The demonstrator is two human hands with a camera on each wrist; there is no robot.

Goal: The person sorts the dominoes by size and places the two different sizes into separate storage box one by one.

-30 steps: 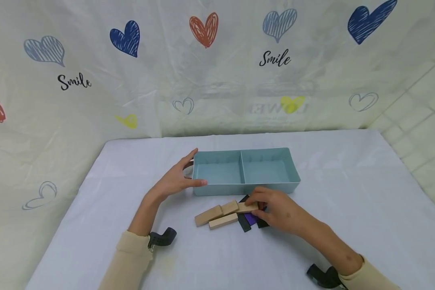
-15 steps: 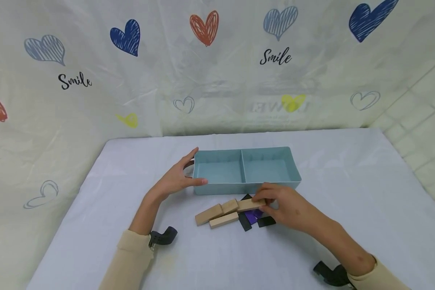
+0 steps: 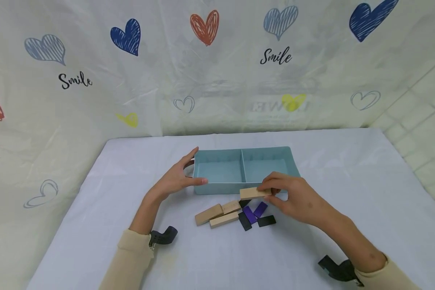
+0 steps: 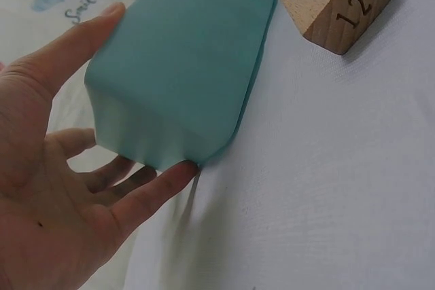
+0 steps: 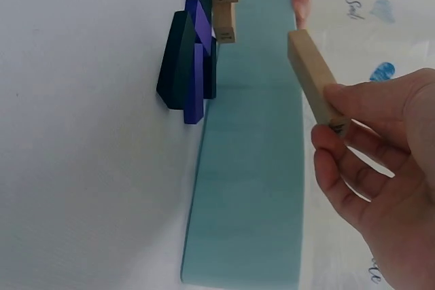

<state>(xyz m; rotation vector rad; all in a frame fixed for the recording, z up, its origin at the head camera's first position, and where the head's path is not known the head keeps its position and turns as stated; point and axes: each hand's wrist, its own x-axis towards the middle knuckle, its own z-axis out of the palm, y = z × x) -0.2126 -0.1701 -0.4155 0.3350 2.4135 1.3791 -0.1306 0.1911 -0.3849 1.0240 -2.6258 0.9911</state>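
Observation:
My left hand (image 3: 175,177) grips the left end of a light blue two-compartment box (image 3: 217,188), thumb on its front rim and fingers around the end wall. A plain wooden block (image 3: 250,193) is pinched between the thumb and fingers of my right hand (image 3: 297,197), raised at the box's front wall. Dark marks show on this block's end in the right wrist view. Below it lie more wooden blocks (image 3: 208,214), black blocks (image 3: 266,221) and purple blocks (image 3: 249,215) in a loose pile. The number 12 marks a wooden block (image 4: 346,11) in the left wrist view.
A white cloth (image 3: 217,257) covers the table. Behind it hangs a pale curtain (image 3: 232,80) printed with hearts and "Smile". Each wrist carries a black camera mount (image 3: 163,237). A thin divider (image 3: 243,166) splits the box.
My right hand has lifted the wooden block off the pile, up and to the right toward the box, uncovering the purple and black blocks. My left hand has stayed on the box.

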